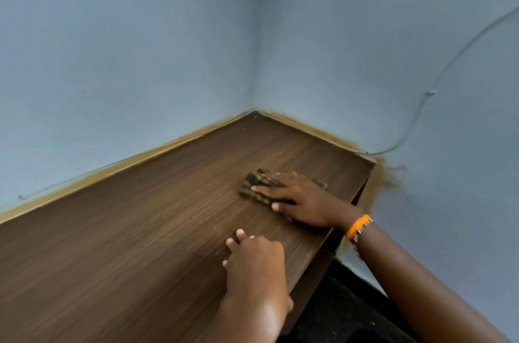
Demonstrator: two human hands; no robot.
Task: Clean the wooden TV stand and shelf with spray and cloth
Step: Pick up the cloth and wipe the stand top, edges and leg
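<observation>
1. The person leans over a brown wooden top that runs into the far corner of two blue-grey walls; whether this is the TV stand or the shelf I cannot tell from here
2. The right hand, with an orange wristband at the wrist, lies flat with fingers spread and straight, pressing down on a dark cloth
3. The cloth sits bunched on the right part of the top, toward its far end, most of it sticking out past the fingertips on the left; it looks checked or ribbed, though the blur makes that hard to swear to
4. The left hand rests nearer on the same top, close to its right edge, fingers loosely bent with the tips touching the wood, holding nothing
5. Pale specks lie scattered on the wood between the cloth and the far corner, so that stretch seems not yet wiped
6. The cloth looks soft, light and limp; it will likely fold and slip under the palm, so a flat, spread press over its middle suits it better than a pinch at one edge
7. The top looks stiff and smooth, so the cloth should glide easily
8. A thin cable climbs the right wall, and brownish-yellow stain edges the wall along the wood
9. No spray bottle is in view
</observation>
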